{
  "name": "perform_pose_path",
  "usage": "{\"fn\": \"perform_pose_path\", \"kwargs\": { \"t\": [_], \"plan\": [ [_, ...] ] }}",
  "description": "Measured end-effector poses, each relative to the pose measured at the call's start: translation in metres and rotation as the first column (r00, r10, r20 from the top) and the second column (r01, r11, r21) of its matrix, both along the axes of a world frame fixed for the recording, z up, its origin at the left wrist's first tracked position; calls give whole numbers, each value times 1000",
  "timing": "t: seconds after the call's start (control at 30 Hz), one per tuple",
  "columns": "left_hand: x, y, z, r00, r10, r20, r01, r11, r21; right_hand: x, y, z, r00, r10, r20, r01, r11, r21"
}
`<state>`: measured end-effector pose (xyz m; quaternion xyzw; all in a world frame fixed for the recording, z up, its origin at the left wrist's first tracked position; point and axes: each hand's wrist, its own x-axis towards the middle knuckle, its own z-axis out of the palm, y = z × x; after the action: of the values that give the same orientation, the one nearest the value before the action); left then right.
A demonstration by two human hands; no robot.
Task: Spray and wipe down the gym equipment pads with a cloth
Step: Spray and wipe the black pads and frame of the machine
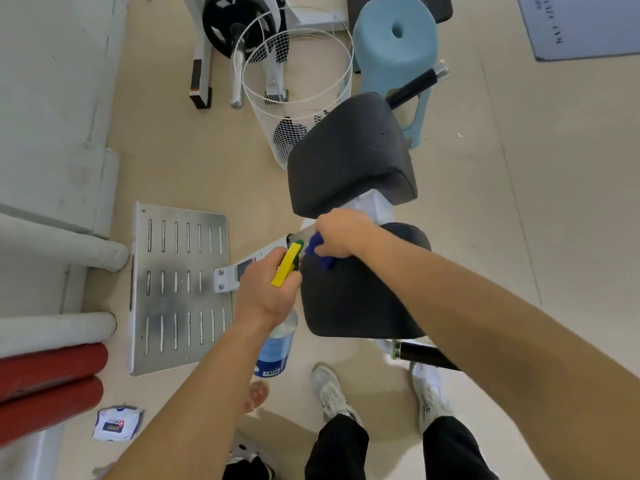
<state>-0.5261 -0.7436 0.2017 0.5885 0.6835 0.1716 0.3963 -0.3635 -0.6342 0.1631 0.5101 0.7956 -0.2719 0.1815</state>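
Two black pads belong to a white gym machine: a far pad (349,154) and a near pad (356,299). My left hand (265,289) grips a spray bottle (277,344) with a yellow trigger and green nozzle, aimed at the near pad's left edge. My right hand (341,233) holds a bunched blue cloth (320,252) against the top left corner of the near pad. My right forearm crosses over that pad and hides part of it.
A slotted metal footplate (176,285) lies on the floor at left. Behind the far pad stand a white wire basket (298,81) and a blue stool (394,46). Red and grey rollers (52,368) lie at the left. A packet (117,422) is on the floor. My shoes (332,393) stand below.
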Motion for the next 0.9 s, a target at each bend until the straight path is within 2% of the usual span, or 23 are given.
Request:
{"fn": "perform_pose_path", "kwargs": {
  "t": [0.07, 0.13, 0.2, 0.33, 0.43, 0.5, 0.63, 0.7, 0.8, 0.9],
  "plan": [
    [8, 3, 3, 1000, -3, 1, 3, 1000, 11, 34, 5, 21, 998, -62, -15, 62, 998, 30],
    [18, 9, 6, 1000, -18, -5, 19, 999, 40, 71, 8, 35, 972, -218, -87, 218, 976, -16],
    [31, 18, 12, 999, -33, 15, 33, 998, 51, 102, 6, 43, 896, -393, -208, 365, 917, -160],
    [56, 37, 25, 998, -44, 38, 42, 997, 63, 126, -7, 28, 753, -543, -371, 496, 840, -221],
    [72, 45, 33, 997, -65, 28, 64, 997, 34, 140, -14, 9, 617, -668, -416, 625, 738, -256],
    [81, 48, 34, 997, -69, 26, 68, 997, 31, 156, -18, -4, 577, -711, -402, 676, 692, -254],
    [93, 41, 32, 999, -41, 1, 41, 999, 37, 188, -29, -40, 542, -790, -286, 755, 607, -247],
    [96, 32, 31, 999, -21, -31, 22, 999, 35, 196, -28, -49, 562, -800, -211, 765, 599, -237],
    [98, 9, 30, 997, 82, -3, -82, 996, 24, 195, -20, -36, 665, -717, -208, 684, 697, -216],
    [103, -23, 30, 979, 201, 38, -202, 979, 32, 186, -19, -9, 701, -619, -355, 592, 782, -194]
  ]
}}
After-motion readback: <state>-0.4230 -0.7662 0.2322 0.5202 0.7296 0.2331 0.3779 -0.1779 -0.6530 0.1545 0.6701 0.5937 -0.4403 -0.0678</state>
